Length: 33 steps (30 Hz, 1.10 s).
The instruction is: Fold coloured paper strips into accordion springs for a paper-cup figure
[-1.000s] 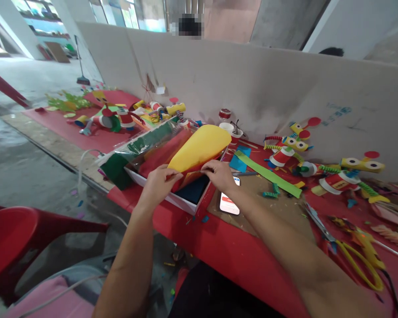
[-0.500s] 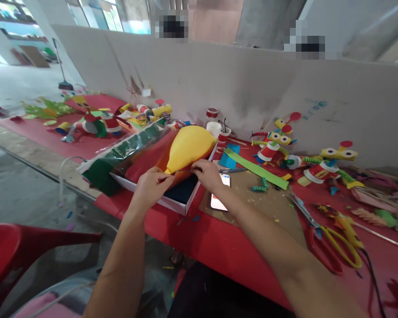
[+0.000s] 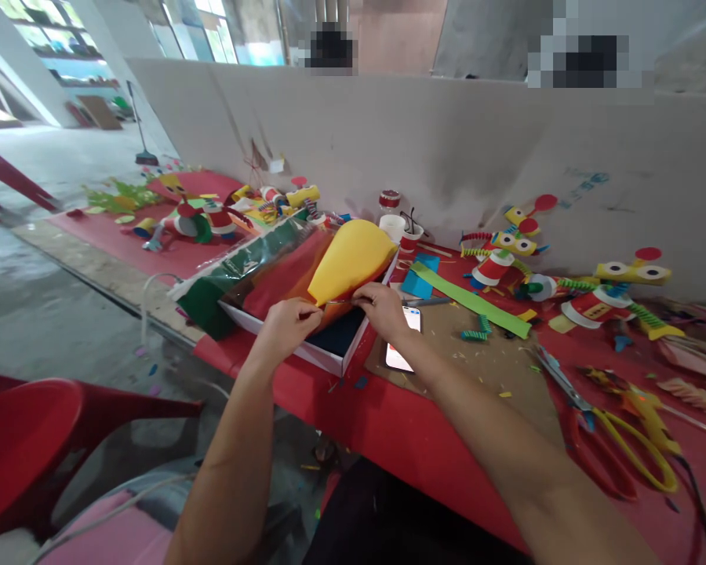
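Note:
A white open box (image 3: 325,359) on the red table holds a stack of thin coloured sheets. Its top yellow sheet (image 3: 353,255) bulges upward and narrows toward my hands. My left hand (image 3: 291,323) is closed, thumb and fingers pinching the near left end of this sheet. My right hand (image 3: 382,308) is closed too, its fingertips at the near edge, a short gap from the left. Red sheets (image 3: 282,275), some orange and a dark navy sheet (image 3: 340,336) lie beneath. Exactly what the right fingertips grip is partly hidden.
Right of the box are a phone (image 3: 403,337) on a brown board (image 3: 476,369), a green strip (image 3: 476,302), large scissors (image 3: 588,416) and a yellow glue gun (image 3: 647,408). Paper-cup figures (image 3: 605,302) stand along the back. A red stool (image 3: 29,447) is at left.
The view has shifted, so the scene sits farther right. The yellow bulge looks somewhat flatter and its near end is drawn out between my hands. Both hands keep their pinch.

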Available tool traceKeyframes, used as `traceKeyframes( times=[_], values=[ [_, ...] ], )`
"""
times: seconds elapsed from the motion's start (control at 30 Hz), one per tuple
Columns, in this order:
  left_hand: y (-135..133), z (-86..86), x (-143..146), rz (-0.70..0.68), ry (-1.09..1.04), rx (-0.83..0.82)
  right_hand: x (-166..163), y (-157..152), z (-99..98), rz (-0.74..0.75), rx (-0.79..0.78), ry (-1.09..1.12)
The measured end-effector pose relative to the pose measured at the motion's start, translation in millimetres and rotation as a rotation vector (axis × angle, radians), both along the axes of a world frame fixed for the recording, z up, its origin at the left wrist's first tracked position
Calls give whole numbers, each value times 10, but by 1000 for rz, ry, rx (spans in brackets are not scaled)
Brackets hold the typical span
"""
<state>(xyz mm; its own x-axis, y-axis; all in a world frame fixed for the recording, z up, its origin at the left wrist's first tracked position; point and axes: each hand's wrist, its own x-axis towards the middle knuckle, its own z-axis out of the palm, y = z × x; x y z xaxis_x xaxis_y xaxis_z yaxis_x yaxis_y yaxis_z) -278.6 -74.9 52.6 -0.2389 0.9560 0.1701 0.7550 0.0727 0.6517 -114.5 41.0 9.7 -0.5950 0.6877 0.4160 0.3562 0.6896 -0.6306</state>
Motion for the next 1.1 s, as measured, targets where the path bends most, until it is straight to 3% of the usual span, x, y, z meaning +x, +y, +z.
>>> traceKeyframes(
  times=[0.1,0.33,0.47,0.6,0.83,1.1],
  values=[
    [16,-15,12,-31,57,1,-8,7,-13,7,12,32],
    [52,-48,42,115,54,59,-18,-154,117,76,134,95],
    [43,-42,44,92,22,83,-54,-265,245,57,68,147],
    [39,-49,32,68,-21,91,-98,-263,265,10,28,58],
    [61,-110,18,81,12,88,-94,-273,192,-16,154,-63],
    [31,-101,-8,83,51,184,-94,-198,220,98,233,-162]
  ],
)
